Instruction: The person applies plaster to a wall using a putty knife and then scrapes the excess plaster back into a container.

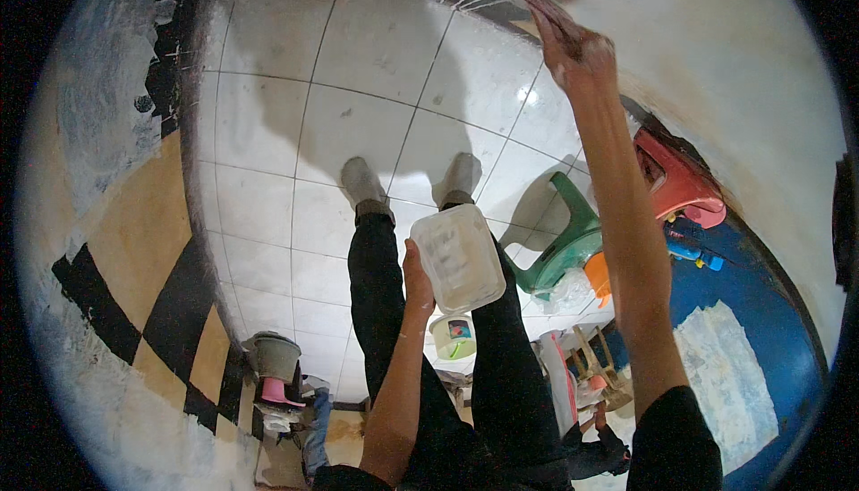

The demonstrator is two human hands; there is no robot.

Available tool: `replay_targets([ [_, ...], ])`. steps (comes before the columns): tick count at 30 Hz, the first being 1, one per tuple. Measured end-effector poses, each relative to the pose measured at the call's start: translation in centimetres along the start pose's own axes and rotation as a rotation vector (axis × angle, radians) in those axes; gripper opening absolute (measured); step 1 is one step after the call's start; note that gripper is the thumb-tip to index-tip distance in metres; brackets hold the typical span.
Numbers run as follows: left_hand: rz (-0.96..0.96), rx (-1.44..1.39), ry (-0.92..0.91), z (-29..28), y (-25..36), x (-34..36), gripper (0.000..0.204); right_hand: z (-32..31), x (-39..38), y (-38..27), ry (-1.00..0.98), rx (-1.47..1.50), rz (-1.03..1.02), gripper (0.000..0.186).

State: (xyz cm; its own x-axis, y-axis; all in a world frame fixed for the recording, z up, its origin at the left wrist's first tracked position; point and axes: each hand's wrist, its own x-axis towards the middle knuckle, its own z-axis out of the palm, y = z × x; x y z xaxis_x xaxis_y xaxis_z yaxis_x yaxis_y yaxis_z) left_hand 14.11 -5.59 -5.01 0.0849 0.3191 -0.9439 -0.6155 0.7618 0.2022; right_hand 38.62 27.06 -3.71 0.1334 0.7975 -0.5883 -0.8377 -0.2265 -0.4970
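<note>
My left hand (417, 278) grips the left side of a white rectangular plastic tub (461, 258), fingers out of sight beneath it. Whitish smears show in the tub. My right arm stretches far forward and right, bringing my right hand (582, 55) up against the pale wall (716, 35). Its fingers are drawn together and point at a darker, smeared patch of that wall. Whatever lies between them, if anything, is too blurred to name. White residue marks the back of this hand.
A green plastic stool (568, 245) and a red plastic stool (676, 182) lie at the right. Between my legs is a small white bucket (454, 337). A grey bucket (273, 357) stands lower left by the checkered wall (148, 267). Another person's dark sleeve (595, 457) shows lower right.
</note>
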Motion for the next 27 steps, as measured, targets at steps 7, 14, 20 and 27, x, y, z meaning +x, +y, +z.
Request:
replay_targets([
  [7,-0.038,-0.069,-0.067,0.0,0.1,-0.1,0.071,1.2,-6.8,1.6,0.148,0.071,0.007,0.038],
  [14,-0.048,-0.036,-0.052,-0.8,-0.3,0.1,0.071,2.4,-0.6,-2.6,0.216,-0.095,-0.108,0.043],
  [20,-0.048,0.01,-0.078,-0.6,-0.6,-0.2,0.071,8.4,-11.5,-5.9,0.131,-0.387,-0.2,0.037],
  [27,-0.074,0.037,-0.082,-0.2,-1.3,-0.2,0.072,-5.4,-4.5,-6.1,0.311,-0.442,-0.167,0.029],
])
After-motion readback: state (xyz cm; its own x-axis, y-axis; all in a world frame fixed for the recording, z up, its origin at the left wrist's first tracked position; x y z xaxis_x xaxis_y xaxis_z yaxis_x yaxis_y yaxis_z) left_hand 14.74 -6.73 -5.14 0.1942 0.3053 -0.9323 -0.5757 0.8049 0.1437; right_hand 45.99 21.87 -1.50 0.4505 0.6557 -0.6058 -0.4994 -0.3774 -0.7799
